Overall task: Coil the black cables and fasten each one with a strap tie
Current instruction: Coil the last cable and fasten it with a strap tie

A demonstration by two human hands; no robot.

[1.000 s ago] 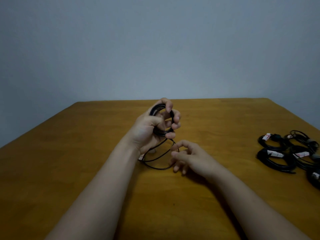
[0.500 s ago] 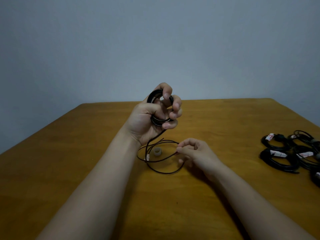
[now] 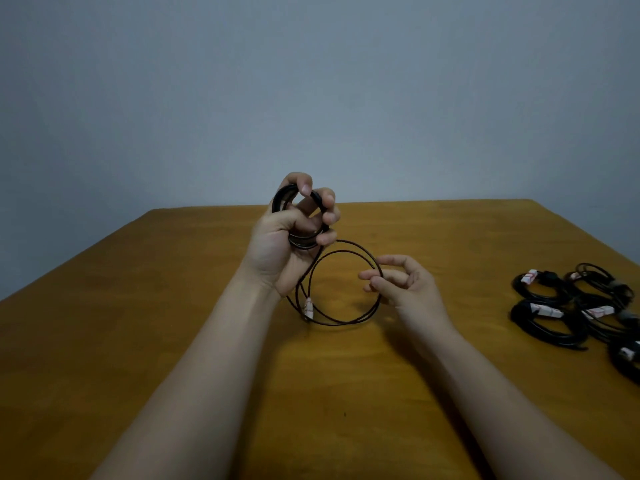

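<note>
- Fingers (image 3: 325, 202) of left hand (image 3: 277, 251) curled tight round wound turns of cable (image 3: 282, 199), raised above table (image 3: 156, 358); fingers (image 3: 372, 276) of right hand (image 3: 412, 289) pinching a slack loop, lower and to the right.
- Far right on table: done coils (image 3: 547, 327), white-tagged, well apart from both hands.
- Cable only partly wound: two slack loops hanging from left fist, reaching down to table.
- Tie (image 3: 308, 307): white and red, on slack near left wrist, not yet wrapped round the turns.
- Step, as judged: mid-coiling, fastening not begun.
- Next, as judged: lay pinched loop onto fist, match turn size, keep grip firm, leave tie end free.
</note>
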